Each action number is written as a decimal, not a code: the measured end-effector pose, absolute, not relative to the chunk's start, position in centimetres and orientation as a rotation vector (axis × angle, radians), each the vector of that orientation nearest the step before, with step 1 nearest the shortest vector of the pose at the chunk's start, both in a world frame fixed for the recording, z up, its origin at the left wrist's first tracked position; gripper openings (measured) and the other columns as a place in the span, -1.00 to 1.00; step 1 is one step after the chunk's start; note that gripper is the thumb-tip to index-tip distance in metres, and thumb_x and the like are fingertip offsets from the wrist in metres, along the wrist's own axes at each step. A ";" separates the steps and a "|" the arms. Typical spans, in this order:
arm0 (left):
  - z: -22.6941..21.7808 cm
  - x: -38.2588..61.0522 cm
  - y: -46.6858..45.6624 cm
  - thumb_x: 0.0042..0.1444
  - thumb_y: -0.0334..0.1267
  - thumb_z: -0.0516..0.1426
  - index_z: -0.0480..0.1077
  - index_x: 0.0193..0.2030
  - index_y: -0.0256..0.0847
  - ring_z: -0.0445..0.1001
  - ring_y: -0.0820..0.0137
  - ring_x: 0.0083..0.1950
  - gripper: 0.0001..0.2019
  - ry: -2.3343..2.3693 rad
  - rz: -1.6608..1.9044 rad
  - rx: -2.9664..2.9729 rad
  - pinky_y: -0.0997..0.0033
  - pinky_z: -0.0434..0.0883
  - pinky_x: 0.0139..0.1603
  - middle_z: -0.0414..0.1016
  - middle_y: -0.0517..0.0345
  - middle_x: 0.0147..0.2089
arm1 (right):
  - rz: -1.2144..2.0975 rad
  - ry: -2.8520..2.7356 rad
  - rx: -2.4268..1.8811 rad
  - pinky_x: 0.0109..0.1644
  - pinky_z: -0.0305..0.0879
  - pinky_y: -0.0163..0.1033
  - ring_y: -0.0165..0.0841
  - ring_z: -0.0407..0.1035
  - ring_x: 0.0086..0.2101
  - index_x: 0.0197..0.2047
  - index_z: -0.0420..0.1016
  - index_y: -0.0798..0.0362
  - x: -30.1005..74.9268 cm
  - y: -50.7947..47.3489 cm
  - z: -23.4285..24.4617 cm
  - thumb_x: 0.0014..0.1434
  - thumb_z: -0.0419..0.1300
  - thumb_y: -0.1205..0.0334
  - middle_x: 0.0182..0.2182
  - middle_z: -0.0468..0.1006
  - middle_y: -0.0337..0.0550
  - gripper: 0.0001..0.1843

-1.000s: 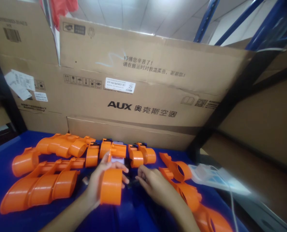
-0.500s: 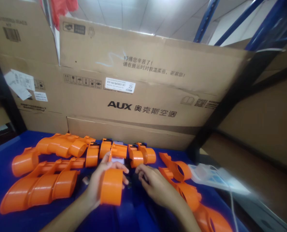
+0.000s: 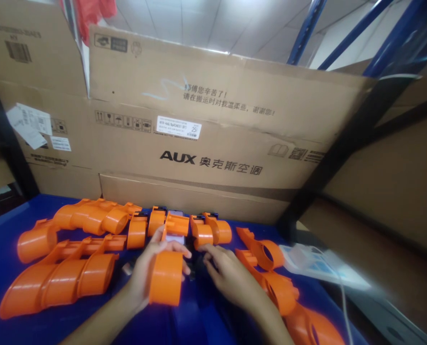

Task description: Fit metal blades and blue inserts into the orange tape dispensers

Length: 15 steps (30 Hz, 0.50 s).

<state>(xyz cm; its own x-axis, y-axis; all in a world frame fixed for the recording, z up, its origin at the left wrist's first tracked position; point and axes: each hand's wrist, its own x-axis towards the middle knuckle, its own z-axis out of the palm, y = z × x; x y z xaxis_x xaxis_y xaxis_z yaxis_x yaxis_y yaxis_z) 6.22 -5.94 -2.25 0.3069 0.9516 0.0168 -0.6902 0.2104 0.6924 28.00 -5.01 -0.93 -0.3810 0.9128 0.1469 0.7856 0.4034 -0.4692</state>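
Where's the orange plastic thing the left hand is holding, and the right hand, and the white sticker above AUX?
Orange plastic part [image 3: 166, 279]: head view, on its curved outer wall.
Right hand [image 3: 228, 272]: head view, on its back.
White sticker [image 3: 178, 127]: head view, middle of its printed face.

Workshop or storeroom: blue rack beams [image 3: 306, 31], printed cardboard [image 3: 127, 148], orange plastic parts [image 3: 60, 282] lined up on blue worktop [image 3: 1, 249].

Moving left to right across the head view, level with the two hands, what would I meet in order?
Front-left row of orange pieces, left hand with the orange piece it grips, right hand, orange pieces on the right, white cable.
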 end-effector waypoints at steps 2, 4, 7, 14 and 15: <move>-2.3 6.1 -5.9 0.19 -0.16 0.11 0.20 -0.10 -0.15 0.62 0.16 -0.42 -0.78 0.469 1.199 0.667 0.29 0.49 -0.43 0.63 -0.12 -0.27 | 0.462 -2.269 -1.450 -0.10 0.32 -0.22 -0.22 0.46 -0.15 0.01 0.51 -0.05 28.0 -5.0 -0.9 0.33 0.04 0.27 -0.19 0.59 -0.10 -0.72; -2.4 6.1 -5.8 0.20 -0.16 0.10 0.21 -0.10 -0.16 0.62 0.16 -0.42 -0.79 0.467 1.196 0.665 0.29 0.49 -0.43 0.63 -0.13 -0.26 | 0.460 -2.253 -1.444 -0.12 0.32 -0.22 -0.22 0.46 -0.17 0.01 0.50 -0.05 28.1 -4.9 -0.8 0.31 0.05 0.28 -0.23 0.58 -0.11 -0.73; -2.6 6.1 -5.7 0.21 -0.16 0.10 0.21 -0.10 -0.15 0.62 0.15 -0.42 -0.80 0.455 1.194 0.670 0.28 0.49 -0.42 0.64 -0.13 -0.26 | 0.445 -2.237 -1.457 -0.14 0.32 -0.23 -0.22 0.46 -0.19 -0.01 0.50 -0.04 28.3 -4.9 -0.6 0.28 0.09 0.28 -0.26 0.57 -0.13 -0.74; -2.4 6.4 -6.1 0.18 -0.18 0.14 0.21 -0.07 -0.15 0.65 0.10 -0.37 -0.76 0.460 1.206 0.647 0.28 0.51 -0.41 0.64 -0.11 -0.26 | 0.426 -2.251 -1.486 -0.12 0.32 -0.21 -0.22 0.47 -0.18 0.01 0.52 -0.04 28.6 -4.9 -0.4 0.29 0.08 0.27 -0.23 0.58 -0.12 -0.72; -2.3 6.4 -6.1 0.17 -0.18 0.15 0.21 -0.07 -0.14 0.66 0.09 -0.35 -0.75 0.468 1.217 0.645 0.27 0.52 -0.40 0.65 -0.08 -0.25 | 0.419 -2.250 -1.489 -0.11 0.32 -0.20 -0.21 0.47 -0.17 0.01 0.52 -0.04 28.6 -4.9 -0.4 0.30 0.07 0.26 -0.23 0.58 -0.12 -0.72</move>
